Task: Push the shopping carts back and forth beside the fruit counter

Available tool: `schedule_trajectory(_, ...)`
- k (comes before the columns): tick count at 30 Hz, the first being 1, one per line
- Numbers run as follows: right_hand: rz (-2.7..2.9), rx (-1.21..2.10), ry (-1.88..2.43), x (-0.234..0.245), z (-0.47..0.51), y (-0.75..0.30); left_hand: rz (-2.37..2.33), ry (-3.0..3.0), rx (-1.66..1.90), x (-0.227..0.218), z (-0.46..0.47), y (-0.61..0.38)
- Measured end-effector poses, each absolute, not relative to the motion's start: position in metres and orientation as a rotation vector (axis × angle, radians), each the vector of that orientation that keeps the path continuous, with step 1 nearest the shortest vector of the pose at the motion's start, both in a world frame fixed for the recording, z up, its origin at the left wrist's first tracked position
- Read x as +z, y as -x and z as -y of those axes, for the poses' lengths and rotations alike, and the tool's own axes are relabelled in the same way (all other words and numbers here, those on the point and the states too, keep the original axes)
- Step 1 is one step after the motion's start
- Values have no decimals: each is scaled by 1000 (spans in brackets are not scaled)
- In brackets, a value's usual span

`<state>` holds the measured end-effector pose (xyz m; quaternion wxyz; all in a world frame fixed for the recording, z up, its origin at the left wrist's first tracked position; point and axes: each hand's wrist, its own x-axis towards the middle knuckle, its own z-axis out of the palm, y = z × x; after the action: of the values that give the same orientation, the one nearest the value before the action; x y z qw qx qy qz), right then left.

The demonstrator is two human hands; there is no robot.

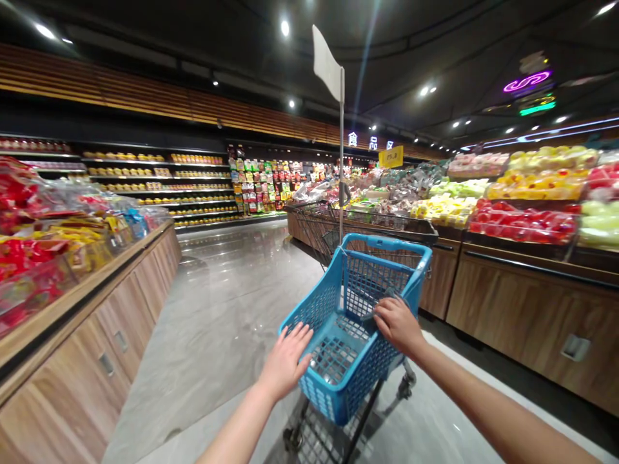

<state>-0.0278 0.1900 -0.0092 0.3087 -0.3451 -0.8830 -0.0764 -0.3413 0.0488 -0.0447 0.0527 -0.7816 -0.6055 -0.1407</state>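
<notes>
A blue plastic shopping cart [338,303] stands in front of me on a black wheeled frame, its basket holding nothing I can see. My left hand [286,357] lies flat with fingers spread against the basket's near left rim. My right hand [397,324] is curled around the dark handle bar [378,308] at the basket's near right side. A thin pole with a white flag [327,64] rises from the cart's far edge.
A wooden display counter [97,335] with red and yellow packaged goods runs along the left. Wooden counters [532,303] with wrapped fruit stand on the right. Metal carts [319,225] sit ahead by the right display. Shelves [159,187] line the back wall beyond a glossy grey aisle floor [217,309].
</notes>
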Motion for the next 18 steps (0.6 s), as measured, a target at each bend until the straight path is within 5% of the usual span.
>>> schedule_trajectory(7, 2301, -80, 721, -36, -129, 53, 1860, 2315, -457, -44, -42, 336)
schedule_trajectory(18, 2391, -192, 839, -15, -213, -32, 1718, 2518, -486, -45, -25, 279)
